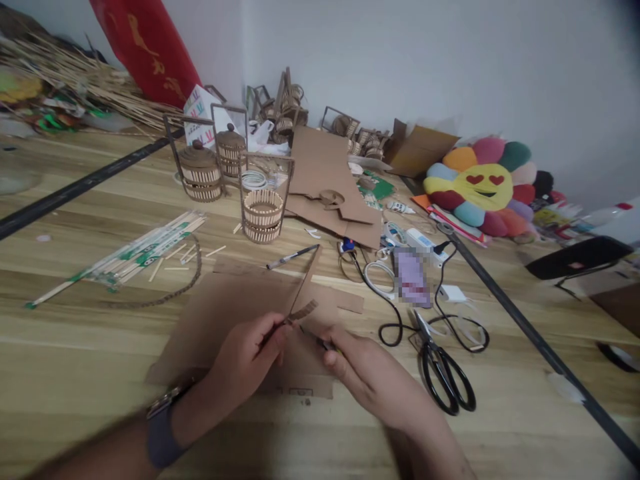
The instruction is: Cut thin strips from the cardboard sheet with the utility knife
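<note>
My left hand (260, 345) pinches a thin cardboard strip (304, 310) between thumb and fingers, its free end curling to the right. My right hand (364, 372) is closed around a craft knife (326, 344), mostly hidden in the fist; its dark tip points at the strip. Both hands hover over a brown cardboard sheet (200, 333) lying on the wooden table. A pen (293, 257) rests just beyond the sheet, beside a narrow pointed cardboard piece (307, 273). Black-handled scissors (443, 367) lie to the right of my right hand.
Small lidded buckets (200, 173) and an open slatted bucket (263, 213) stand at the back left. Packed sticks (145, 250) lie left. A phone (412, 279), black cable (395, 327) and power strip (425, 245) are on the right, with a flower cushion (483, 185) behind.
</note>
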Action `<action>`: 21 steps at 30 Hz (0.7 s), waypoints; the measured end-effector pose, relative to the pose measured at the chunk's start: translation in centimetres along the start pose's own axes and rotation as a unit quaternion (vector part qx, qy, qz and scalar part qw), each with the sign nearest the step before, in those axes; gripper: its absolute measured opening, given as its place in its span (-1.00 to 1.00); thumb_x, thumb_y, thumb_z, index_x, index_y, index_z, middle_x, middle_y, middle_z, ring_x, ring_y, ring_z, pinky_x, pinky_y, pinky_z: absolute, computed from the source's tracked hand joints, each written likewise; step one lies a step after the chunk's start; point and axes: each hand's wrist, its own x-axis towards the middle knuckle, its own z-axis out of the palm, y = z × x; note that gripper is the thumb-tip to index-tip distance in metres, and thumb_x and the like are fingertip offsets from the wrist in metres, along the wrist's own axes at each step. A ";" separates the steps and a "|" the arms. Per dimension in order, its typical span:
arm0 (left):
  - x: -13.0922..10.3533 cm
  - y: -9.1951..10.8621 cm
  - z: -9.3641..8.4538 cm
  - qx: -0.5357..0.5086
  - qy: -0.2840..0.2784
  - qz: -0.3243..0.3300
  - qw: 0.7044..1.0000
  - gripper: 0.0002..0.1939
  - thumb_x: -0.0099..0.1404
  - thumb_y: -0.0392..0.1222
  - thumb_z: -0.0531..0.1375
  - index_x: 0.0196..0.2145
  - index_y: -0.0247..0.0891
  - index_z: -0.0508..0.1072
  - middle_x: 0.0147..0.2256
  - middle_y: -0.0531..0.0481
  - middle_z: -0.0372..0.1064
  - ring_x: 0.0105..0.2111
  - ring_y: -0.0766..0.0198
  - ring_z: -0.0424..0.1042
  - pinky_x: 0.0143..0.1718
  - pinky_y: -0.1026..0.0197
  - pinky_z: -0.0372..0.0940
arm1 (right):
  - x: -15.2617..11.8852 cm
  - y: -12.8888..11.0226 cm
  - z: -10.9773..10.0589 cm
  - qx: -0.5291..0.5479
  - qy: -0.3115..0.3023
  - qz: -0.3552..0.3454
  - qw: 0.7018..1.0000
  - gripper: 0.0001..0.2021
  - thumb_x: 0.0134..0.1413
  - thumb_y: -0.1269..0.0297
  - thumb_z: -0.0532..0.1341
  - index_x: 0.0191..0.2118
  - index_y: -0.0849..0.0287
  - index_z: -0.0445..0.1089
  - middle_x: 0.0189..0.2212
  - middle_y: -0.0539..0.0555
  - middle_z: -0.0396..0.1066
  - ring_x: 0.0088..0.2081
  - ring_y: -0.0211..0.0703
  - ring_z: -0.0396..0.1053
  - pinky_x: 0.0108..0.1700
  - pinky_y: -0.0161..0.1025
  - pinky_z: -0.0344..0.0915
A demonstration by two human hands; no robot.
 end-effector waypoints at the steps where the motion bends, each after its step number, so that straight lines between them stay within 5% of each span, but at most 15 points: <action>1: 0.0 0.0 0.0 0.007 0.001 0.007 1.000 -0.70 0.40 -0.07 0.00 -0.41 -0.21 0.39 -0.63 0.15 0.33 -0.60 0.32 0.34 -0.49 0.31 0.15 | 0.1 0.0 0.1 -0.004 -0.003 0.008 1.000 -0.67 0.40 0.05 -0.14 -0.25 0.11 0.22 -0.37 0.04 0.40 -0.35 -0.14 0.37 -0.33 -0.29 0.19; 21: -0.5 -0.1 0.3 0.078 0.030 0.096 0.992 -0.74 0.39 -0.19 0.02 -0.46 -0.20 0.34 -0.62 0.13 0.29 -0.61 0.33 0.31 -0.52 0.34 0.12 | 0.4 -0.1 0.2 -0.039 -0.003 0.014 0.999 -0.73 0.39 0.17 -0.07 -0.26 0.12 0.28 -0.38 0.04 0.43 -0.34 -0.15 0.38 -0.33 -0.30 0.21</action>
